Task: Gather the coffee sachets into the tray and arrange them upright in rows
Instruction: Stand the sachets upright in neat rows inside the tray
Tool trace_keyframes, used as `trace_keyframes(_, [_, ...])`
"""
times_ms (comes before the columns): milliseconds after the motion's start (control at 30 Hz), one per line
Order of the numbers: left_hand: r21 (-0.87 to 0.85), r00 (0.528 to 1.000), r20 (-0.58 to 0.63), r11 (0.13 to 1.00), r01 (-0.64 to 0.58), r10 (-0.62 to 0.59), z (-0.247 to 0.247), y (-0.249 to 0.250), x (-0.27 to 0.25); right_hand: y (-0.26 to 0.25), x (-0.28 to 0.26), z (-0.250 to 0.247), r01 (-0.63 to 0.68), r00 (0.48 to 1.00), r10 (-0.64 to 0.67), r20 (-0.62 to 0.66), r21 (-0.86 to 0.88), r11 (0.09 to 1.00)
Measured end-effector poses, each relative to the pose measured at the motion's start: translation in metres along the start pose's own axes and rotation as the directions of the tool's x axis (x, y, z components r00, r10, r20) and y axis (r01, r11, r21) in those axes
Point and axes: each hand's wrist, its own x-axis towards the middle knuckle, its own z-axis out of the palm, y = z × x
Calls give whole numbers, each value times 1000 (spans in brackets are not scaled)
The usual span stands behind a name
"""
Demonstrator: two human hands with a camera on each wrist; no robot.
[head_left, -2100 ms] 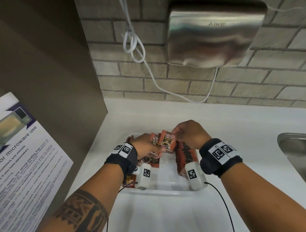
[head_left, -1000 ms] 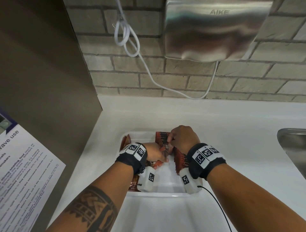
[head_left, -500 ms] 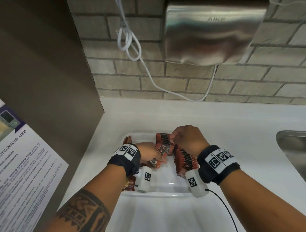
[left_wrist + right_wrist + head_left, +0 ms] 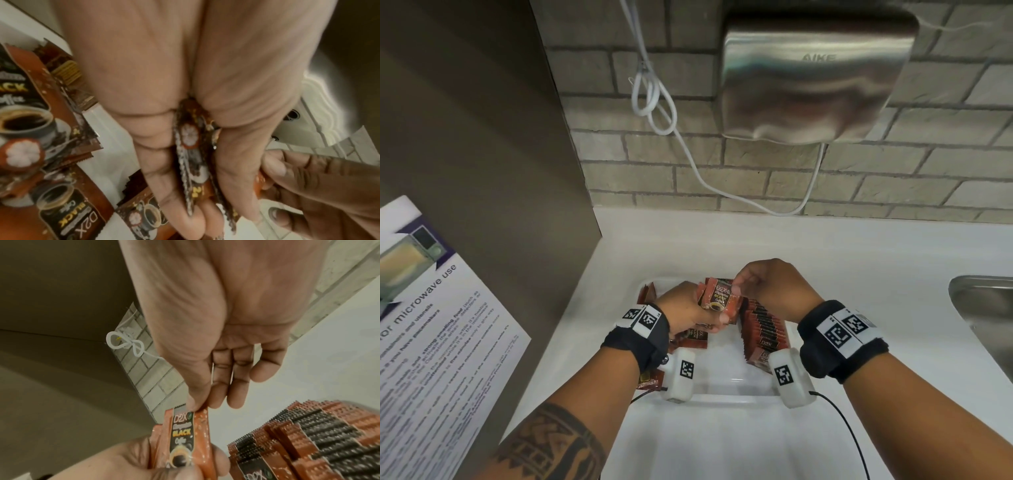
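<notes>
A small stack of orange-and-black coffee sachets (image 4: pixel 717 297) is held above the white tray (image 4: pixel 726 397). My left hand (image 4: pixel 688 313) grips the stack's lower end (image 4: pixel 193 162). The right hand (image 4: pixel 767 286) pinches the top edge of the front sachet (image 4: pixel 182 430) between thumb and finger. A row of upright sachets (image 4: pixel 760 330) stands along the tray's right side (image 4: pixel 320 439). Loose sachets (image 4: pixel 693 337) lie flat on the tray's left side under my left hand (image 4: pixel 22 116).
The tray sits on a white counter (image 4: pixel 842 260) against a brick wall. A steel hand dryer (image 4: pixel 815 75) with a white cable (image 4: pixel 654 102) hangs above. A brown panel (image 4: pixel 476 154) bearing a microwave notice (image 4: pixel 431 325) stands left; a steel sink (image 4: pixel 986 318) lies right.
Both hands were low over the tray at the sachets. They have risen a little, and a stack now stands upright between them with its printed face showing.
</notes>
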Motion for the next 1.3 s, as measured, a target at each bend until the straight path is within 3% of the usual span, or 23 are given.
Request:
trace_keyframes(300, [355, 995, -100, 934, 48, -13, 1, 0, 3, -3, 4, 5, 64, 997, -60, 41, -116, 991])
trace_keyframes(467, [600, 958, -189, 746, 288, -218, -14, 4, 4, 2, 11, 7, 49, 998, -55, -26, -202, 978])
trace_keyframes(567, [652, 942, -240, 681, 334, -232, -19, 9, 7, 3, 14, 13, 8, 1000, -13, -19, -253, 967])
trace_keyframes(667, [649, 945, -122, 696, 308, -305, -7, 12, 10, 4, 19, 21, -6, 1000, 2, -12, -313, 950])
trace_keyframes(767, [567, 938, -6, 771, 289, -347, 11, 8, 13, 2, 22, 26, -28, 1000, 31, 1, -357, 934])
trace_keyframes(1033, [468, 922, 20, 818, 333, -386, 25, -3, 29, 4, 26, 34, -64, 994, 100, 43, -511, 857])
trace_keyframes(1300, [443, 909, -14, 813, 378, -416, 24, -4, 28, 11, 30, 36, -89, 993, 117, 31, -475, 876])
